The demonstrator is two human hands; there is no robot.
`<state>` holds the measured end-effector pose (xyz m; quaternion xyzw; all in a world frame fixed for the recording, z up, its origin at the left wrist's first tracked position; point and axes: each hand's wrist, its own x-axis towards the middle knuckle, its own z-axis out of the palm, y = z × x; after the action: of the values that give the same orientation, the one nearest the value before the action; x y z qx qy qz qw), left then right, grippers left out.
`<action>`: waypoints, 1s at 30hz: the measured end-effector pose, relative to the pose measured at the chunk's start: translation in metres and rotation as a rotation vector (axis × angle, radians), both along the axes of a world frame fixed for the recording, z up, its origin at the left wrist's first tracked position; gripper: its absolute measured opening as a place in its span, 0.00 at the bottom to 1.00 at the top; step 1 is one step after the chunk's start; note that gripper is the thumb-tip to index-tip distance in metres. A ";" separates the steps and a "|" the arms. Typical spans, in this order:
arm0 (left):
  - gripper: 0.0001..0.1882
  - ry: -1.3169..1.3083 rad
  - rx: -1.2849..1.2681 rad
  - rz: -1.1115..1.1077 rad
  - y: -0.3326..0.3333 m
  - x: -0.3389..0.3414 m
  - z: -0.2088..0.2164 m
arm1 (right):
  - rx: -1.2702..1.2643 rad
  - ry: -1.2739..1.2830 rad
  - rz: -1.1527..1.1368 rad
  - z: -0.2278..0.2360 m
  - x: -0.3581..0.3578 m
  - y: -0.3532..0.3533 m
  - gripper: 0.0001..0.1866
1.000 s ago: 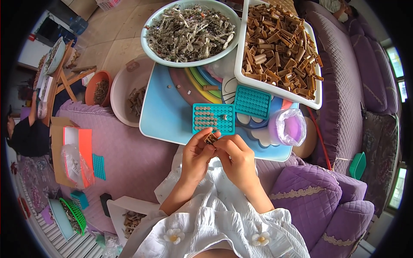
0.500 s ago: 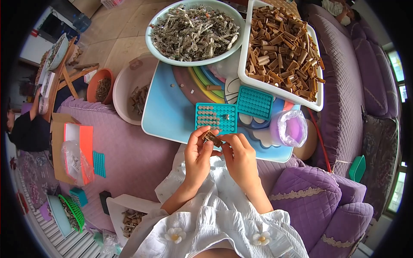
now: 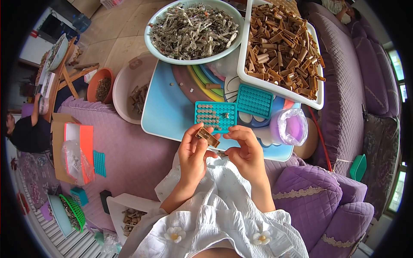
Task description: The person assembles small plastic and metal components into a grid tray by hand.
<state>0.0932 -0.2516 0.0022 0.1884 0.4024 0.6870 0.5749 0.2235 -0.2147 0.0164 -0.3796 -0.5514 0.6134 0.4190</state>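
Note:
Pinched between the fingers of my left hand [image 3: 192, 158] is a small brown plastic casing [image 3: 207, 136], hollow side up and tilted, with small parts visible inside. My right hand [image 3: 247, 151] hovers just to its right, apart from the casing, thumb and fingers spread with nothing visible in them. Just beyond both hands lies a teal grid tray [image 3: 231, 124], partly filled with small round grey-brown pieces and one shiny metal bit. A second teal tray [image 3: 254, 101] touches its far right corner, its cells showing no pieces.
On the low table [image 3: 165, 109], a pale basin [image 3: 150, 47] heaped with clear plastic-and-metal parts stands beside a white bin [image 3: 319, 96] of brown casings. A purple bag-lined container [image 3: 290, 128] sits right. Left are a pink tub [image 3: 122, 92] and an open box [image 3: 58, 150]; another person [image 3: 32, 133] sits beyond.
My right hand has drawn away from the casing to the right and its fingers have parted. The left hand has shifted slightly left, still holding the casing, which now shows more fully.

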 end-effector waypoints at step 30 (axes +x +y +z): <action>0.22 0.194 0.236 -0.072 -0.003 -0.013 0.001 | -0.060 0.597 0.001 0.006 0.013 -0.009 0.19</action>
<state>0.0807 -0.2547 0.0034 0.3343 0.3654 0.6870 0.5317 0.2361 -0.2233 0.0228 -0.1946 -0.3858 0.7139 0.5510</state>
